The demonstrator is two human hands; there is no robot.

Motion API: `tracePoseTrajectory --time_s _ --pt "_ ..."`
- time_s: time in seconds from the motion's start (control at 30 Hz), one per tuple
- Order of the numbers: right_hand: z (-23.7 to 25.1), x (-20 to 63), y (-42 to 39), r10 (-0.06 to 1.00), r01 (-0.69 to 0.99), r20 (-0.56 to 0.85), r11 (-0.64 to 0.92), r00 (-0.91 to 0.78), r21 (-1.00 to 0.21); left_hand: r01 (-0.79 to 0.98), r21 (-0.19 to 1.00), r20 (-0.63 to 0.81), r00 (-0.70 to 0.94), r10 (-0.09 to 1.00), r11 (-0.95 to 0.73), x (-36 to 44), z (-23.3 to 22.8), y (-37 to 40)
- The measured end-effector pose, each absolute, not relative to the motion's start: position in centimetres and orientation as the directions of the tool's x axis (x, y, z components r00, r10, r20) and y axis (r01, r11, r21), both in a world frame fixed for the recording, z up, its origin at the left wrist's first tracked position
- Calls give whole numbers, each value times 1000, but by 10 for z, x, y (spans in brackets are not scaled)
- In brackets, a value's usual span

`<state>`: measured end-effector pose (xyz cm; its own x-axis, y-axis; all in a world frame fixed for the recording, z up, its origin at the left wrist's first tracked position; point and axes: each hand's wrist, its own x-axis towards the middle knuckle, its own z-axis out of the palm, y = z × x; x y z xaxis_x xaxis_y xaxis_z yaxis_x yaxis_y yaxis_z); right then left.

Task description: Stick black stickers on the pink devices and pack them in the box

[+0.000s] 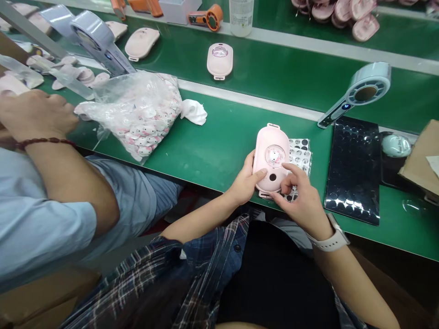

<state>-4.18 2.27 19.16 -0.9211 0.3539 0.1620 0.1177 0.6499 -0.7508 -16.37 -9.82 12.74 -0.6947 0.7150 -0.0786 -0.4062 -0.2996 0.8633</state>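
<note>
My left hand [247,180] grips an oval pink plastic case [265,137] by its left side, with the thumb over the front. The case has a round clear window [275,156] showing a small white cartoon figure, and a black dot [272,177] below it. Over the case's lower right my right hand [300,196] is curved, index finger and thumb apart, with nothing visible between them. Its fingertips are at the case; whether they press on it I cannot tell. Partly under the case lies a sheet of round stickers [301,157] in black and silver.
A black sheet of round pads [353,169] lies to the right, below a blue handheld fan [366,89]. At left are a bag of small cartoon pieces [147,123], a crumpled tissue [194,112] and a co-worker's arm [65,169]. Another pink case [220,64] rests on the ledge.
</note>
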Motion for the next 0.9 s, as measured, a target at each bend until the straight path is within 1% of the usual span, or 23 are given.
tracePoseTrajectory --time_s 0.13,0.2,0.27,0.33,0.47,0.53,0.63,0.7,0.8,0.87,0.9 --pt "194 -32 34 572 205 137 493 -809 -846 -412 840 -45 -702 711 -353 -163 130 -100" --pt "190 -30 37 622 210 101 407 -777 -889 -377 851 6 -689 724 -366 -163 131 -103" --pt "186 -29 37 625 214 42 330 -780 -919 -321 870 76 -662 746 -374 -162 132 -107" --pt "184 -29 36 596 224 -14 279 -803 -934 -262 891 137 -622 771 -370 -162 134 -111" --pt "185 -28 32 528 183 -85 136 -845 -974 -169 934 178 -541 822 -313 -160 137 -119" --pt "186 -27 30 533 163 -103 66 -840 -984 -145 940 190 -529 827 -308 -160 136 -119" --pt "184 -22 29 558 150 -123 3 -821 -989 -143 923 238 -521 820 -358 -160 133 -117" --pt "182 -17 31 566 115 -132 -65 -814 -991 -102 923 271 -510 817 -370 -162 132 -116" --pt "182 -7 40 575 -14 -135 -247 -807 -969 52 947 302 -479 825 -316 -163 136 -115" --pt "184 4 48 564 -129 -125 -389 -816 -912 237 940 331 -446 832 -247 -160 141 -115" --pt "186 10 52 542 -179 -118 -463 -832 -868 354 913 350 -421 837 -203 -157 144 -114"
